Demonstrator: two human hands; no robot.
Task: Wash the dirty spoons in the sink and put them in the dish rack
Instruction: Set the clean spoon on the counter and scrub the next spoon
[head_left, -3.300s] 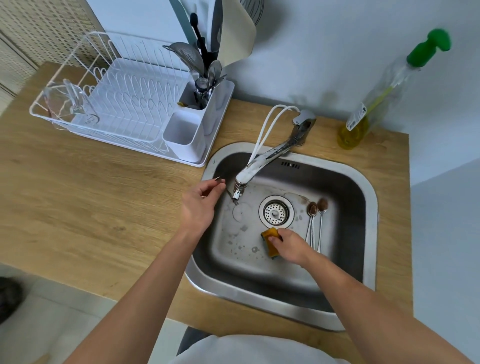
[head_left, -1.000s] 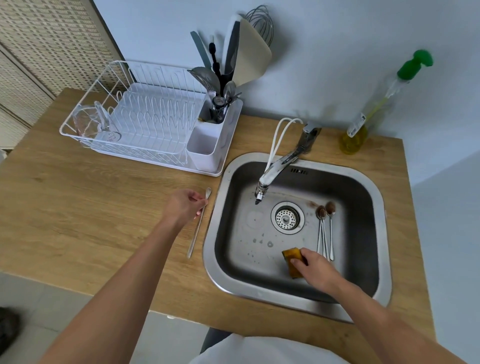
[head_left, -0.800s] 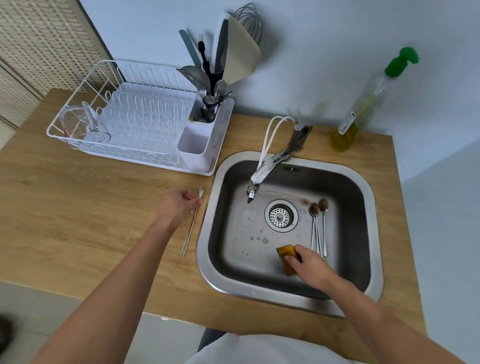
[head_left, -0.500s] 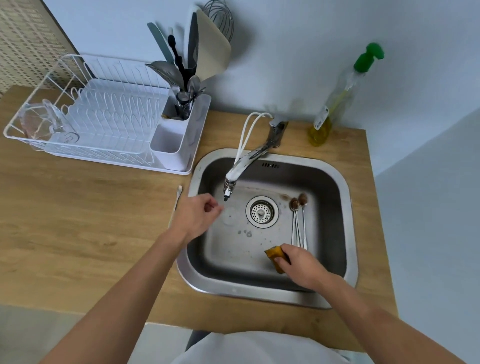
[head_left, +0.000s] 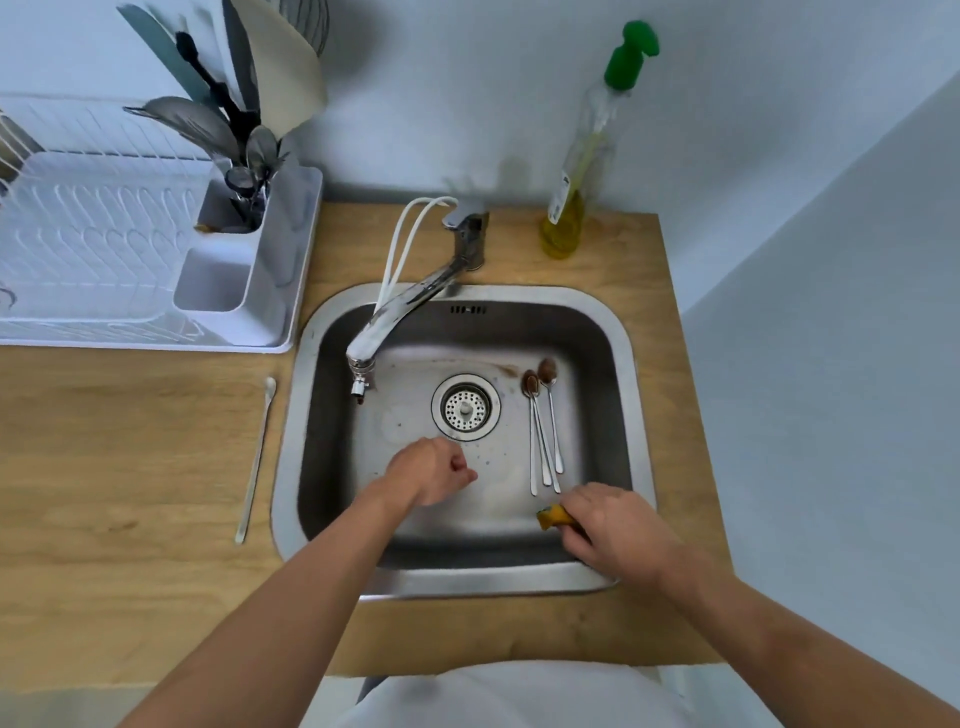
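Dirty spoons (head_left: 544, 426) with brown-smeared bowls lie side by side on the sink (head_left: 636, 395) floor, right of the drain (head_left: 466, 407). A long clean spoon (head_left: 254, 457) lies on the wooden counter just left of the sink. My left hand (head_left: 431, 470) hovers over the sink floor below the drain, fingers curled, holding nothing, a short way left of the spoon handles. My right hand (head_left: 613, 525) grips a yellow sponge (head_left: 553, 517) at the sink's front right, just below the handle ends. The white dish rack (head_left: 104, 249) stands at the back left.
The faucet (head_left: 400, 312) reaches out over the sink's left half. The rack's cutlery holder (head_left: 244, 260) carries several utensils. A soap bottle (head_left: 576, 192) with a green pump stands behind the sink. The counter ends at the wall on the right.
My left hand let go of the long spoon on the counter and moved right into the sink. My right hand with the sponge shifted right, below the dirty spoons.
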